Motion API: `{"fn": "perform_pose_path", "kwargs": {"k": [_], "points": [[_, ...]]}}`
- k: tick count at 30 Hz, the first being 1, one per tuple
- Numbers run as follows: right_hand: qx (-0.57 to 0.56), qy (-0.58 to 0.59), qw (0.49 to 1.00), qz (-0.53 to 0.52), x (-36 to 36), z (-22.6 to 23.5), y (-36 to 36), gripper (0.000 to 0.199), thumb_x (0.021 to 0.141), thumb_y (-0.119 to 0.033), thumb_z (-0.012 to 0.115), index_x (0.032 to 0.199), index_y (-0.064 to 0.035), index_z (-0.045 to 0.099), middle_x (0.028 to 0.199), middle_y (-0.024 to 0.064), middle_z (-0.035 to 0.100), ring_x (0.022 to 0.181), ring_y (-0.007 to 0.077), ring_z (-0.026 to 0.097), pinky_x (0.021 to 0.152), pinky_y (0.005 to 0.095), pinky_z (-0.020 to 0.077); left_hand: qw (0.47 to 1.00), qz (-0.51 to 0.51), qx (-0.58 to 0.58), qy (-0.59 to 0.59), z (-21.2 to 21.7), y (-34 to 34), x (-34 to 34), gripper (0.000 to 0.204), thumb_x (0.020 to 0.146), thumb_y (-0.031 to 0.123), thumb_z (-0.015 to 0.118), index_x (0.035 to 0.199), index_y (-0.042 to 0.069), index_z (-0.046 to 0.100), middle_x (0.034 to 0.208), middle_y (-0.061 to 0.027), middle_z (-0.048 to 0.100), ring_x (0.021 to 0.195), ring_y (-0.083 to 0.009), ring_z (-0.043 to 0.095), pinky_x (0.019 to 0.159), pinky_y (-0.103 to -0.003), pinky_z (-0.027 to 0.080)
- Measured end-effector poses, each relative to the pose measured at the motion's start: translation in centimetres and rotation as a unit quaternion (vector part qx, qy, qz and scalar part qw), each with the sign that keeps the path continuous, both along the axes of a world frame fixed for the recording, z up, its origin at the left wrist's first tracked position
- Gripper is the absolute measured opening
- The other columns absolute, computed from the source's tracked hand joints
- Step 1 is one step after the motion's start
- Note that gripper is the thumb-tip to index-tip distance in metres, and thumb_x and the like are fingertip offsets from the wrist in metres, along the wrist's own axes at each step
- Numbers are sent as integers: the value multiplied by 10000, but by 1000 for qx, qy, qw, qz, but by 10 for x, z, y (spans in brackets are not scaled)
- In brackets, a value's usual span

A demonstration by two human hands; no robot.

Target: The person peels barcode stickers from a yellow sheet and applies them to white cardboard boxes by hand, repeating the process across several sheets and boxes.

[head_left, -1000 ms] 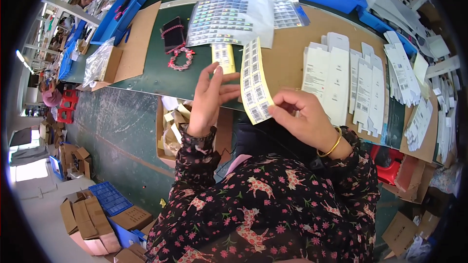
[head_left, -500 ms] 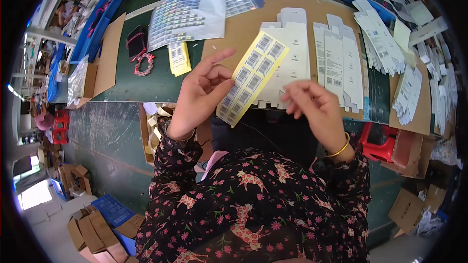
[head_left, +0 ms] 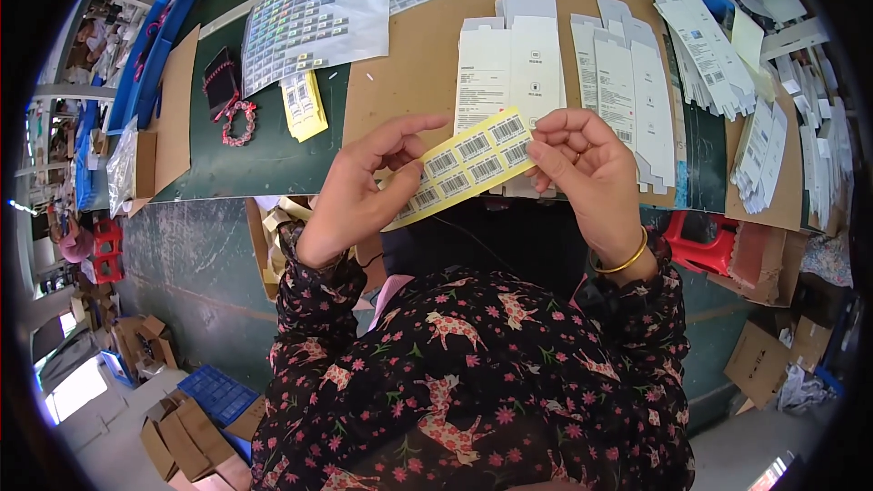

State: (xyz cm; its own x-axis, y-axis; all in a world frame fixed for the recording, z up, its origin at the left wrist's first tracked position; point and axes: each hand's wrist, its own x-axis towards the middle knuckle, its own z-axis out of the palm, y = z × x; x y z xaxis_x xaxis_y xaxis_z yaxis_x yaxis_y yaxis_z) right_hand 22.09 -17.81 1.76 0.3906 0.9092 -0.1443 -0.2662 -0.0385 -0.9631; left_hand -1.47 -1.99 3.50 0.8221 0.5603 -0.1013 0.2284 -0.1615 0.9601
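Note:
A yellow-backed sheet of barcode labels (head_left: 466, 165) is stretched between my hands over the table's near edge, its right end raised. My left hand (head_left: 356, 184) grips its left part, thumb on top and forefinger extended. At the upper right corner, my right hand (head_left: 593, 175) pinches the sheet between thumb and forefinger. Whether a label is lifting there is too small to tell. Just beyond the sheet lie flattened white cartons (head_left: 535, 36), partly covered by it. More flattened white cartons (head_left: 651, 114) lie to their right.
Yellow label strips (head_left: 304, 107) lie at the left beside a phone (head_left: 219, 82) and a beaded bracelet (head_left: 239, 123). Behind them are clear sticker sheets (head_left: 318, 23). Stacks of flat cartons (head_left: 705, 45) fill the right. A red stool (head_left: 700, 244) stands below the table.
The label sheet has turned from steep to more nearly level. My right hand, earlier apart from it, has come up and now pinches its right end. The view has shifted slightly.

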Motion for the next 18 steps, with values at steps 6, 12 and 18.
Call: {"fn": "perform_pose_path", "kwargs": {"k": [6, 12, 18], "points": [[23, -8, 999, -20, 2, 3, 16, 233, 1025, 28, 729, 1245, 15, 651, 1111, 74, 736, 905, 107, 692, 737, 247, 568, 1000, -3, -24, 5, -2, 8, -2, 475, 1008, 32, 715, 1480, 22, 652, 975, 15, 692, 856, -54, 590, 827, -245, 512], [34, -40, 996, -76, -5, 8, 24, 201, 1009, 65, 709, 1181, -18, 645, 1091, 44, 711, 928, 110, 670, 747, 267, 552, 992, 2, -114, -54, -19, 7, -18, 331, 1022, 157, 807, 1313, 18, 732, 1036, -8, 771, 889, -32, 633, 766, -248, 535], [30, -84, 996, 9, -12, 15, 5, 194, 1011, 59, 705, 1165, -16, 613, 1046, 47, 689, 886, 102, 658, 736, 255, 557, 999, -22, 24, -11, 2, 15, -23, 251, 1064, 169, 743, 1244, -6, 744, 1082, -53, 789, 968, -90, 698, 859, -283, 561]]}}
